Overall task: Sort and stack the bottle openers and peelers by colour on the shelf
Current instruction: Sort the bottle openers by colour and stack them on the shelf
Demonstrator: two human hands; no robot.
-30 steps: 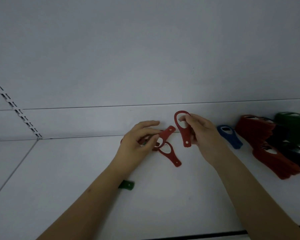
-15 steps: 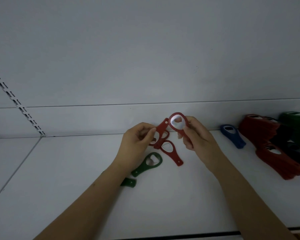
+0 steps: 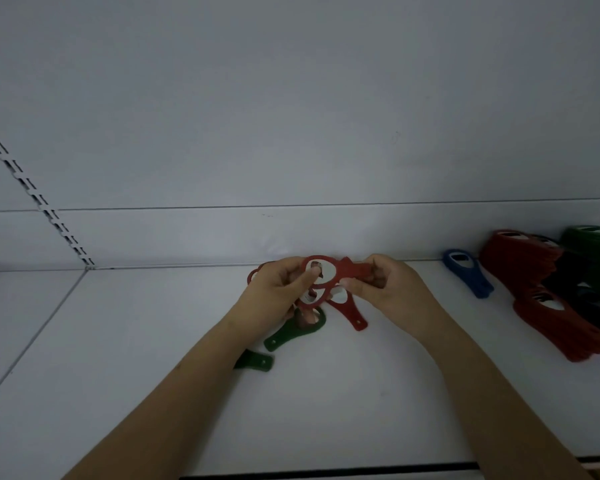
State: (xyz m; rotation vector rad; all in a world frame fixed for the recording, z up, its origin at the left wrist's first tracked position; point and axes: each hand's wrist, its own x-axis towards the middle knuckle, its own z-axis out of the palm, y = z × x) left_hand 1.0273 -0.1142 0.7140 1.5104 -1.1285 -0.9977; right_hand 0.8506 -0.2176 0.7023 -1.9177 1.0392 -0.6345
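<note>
Both hands (image 3: pixel 329 292) grip flat red plastic bottle openers (image 3: pixel 326 273), long axis crosswise; the red stack (image 3: pixel 520 261) lies rightward, nearer the right hand.

Loose openers: two green (image 3: pixel 293 332), one blue (image 3: pixel 467 278); red stacks (image 3: pixel 520 258): two.

Dim light; white back wall (image 3: pixel 291 98) w/ slotted upright (image 3: pixel 39 199).
</note>
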